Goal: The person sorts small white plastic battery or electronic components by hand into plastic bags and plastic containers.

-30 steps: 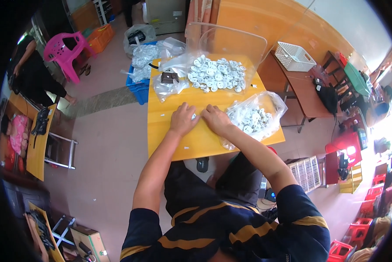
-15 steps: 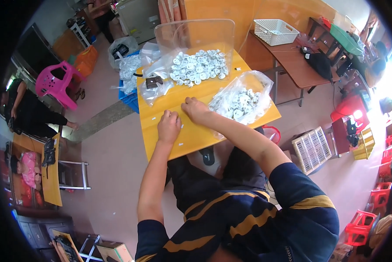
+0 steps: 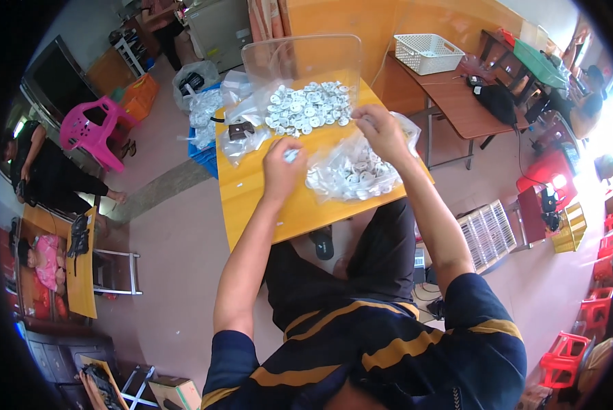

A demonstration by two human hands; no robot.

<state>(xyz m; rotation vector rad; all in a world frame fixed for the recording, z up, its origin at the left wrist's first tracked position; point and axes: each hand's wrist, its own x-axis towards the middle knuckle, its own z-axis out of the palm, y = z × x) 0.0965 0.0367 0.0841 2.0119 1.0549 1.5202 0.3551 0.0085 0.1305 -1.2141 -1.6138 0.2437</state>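
My left hand (image 3: 281, 167) is raised over the yellow table (image 3: 252, 215), its fingers closed round a small white round piece (image 3: 291, 156). To the right, my right hand (image 3: 385, 133) reaches over a clear plastic bag (image 3: 327, 188) full of white discs (image 3: 365, 175). Its fingertips are pinched together near the right edge of a heap of white round plastic pieces (image 3: 310, 109); whatever lies between them is too small to name. That heap rests in a clear plastic tray (image 3: 300, 48) at the far side. Tiny white bits (image 3: 280, 223) are scattered on the tabletop nearby.
Left of the heap, a dark brown block (image 3: 240, 130) lies on clear plastic. A blue crate (image 3: 204, 158) with bagged pieces stands beyond the table's left edge. At the right is a brown table (image 3: 457, 102) with a white basket (image 3: 429, 55). A pink chair (image 3: 98, 130) stands at left.
My hands have moved apart from close together. The right swung right and away to the heap's edge; the left lifted slightly and shows a white piece. The bag has shifted left and nearer.
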